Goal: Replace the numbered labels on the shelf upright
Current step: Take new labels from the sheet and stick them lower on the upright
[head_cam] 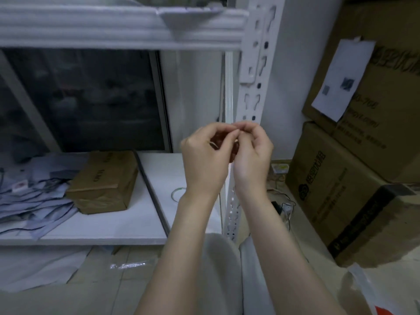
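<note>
lap: pale cloth [219, 269] at 6 o'clock, under both forearms.
floor item: clear plastic sleeve [131, 266] at 7 o'clock, lying flat just in front of the shelf board.
left hand [204, 158]: centre of view, raised, fingers curled, thumb and forefinger tips pressed together at the right hand's fingertips.
right hand [253, 151]: just beside the left hand at its 3 o'clock, fingers curled, tips meeting the left hand's.
small item [236, 129]: pinched between the fingertips of both hands; too small to tell whether it is a label.
shelf upright [252, 64]: white slotted post, running from 12 o'clock down behind the hands.
shelf board [113, 226]: white, 8 o'clock.
brown parcel [104, 180]: on the board, 9 o'clock.
cardboard boxes [341, 189]: stacked at 3 o'clock, a paper sheet [341, 80] stuck on the upper one.
</note>
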A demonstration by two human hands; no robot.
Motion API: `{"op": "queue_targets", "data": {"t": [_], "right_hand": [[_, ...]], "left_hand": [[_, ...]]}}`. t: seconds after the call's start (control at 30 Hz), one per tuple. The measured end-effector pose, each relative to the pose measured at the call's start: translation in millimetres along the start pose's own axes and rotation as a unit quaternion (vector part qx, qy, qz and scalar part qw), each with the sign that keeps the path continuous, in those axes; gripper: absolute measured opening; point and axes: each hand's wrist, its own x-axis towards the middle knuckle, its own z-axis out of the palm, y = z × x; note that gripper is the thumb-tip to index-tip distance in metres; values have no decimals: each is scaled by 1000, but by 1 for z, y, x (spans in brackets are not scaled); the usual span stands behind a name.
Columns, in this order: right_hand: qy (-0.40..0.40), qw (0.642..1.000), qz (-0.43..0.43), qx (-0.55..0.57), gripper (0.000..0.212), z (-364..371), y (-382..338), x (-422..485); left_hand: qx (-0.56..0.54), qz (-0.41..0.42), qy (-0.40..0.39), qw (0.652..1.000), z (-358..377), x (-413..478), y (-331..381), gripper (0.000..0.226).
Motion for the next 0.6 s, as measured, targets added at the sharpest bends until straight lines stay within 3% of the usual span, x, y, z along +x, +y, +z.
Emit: {"op": "queue_targets", "data": {"t": [0.3, 0.6], "right_hand": [[-110, 974, -191, -48, 19, 79, -106, 23], [-102, 959, -241, -109, 18, 134, -159, 41]], "left_hand": [[86, 208, 61, 972, -79, 84, 73, 16], [137, 170, 141, 965, -138, 152, 93, 8]]}}
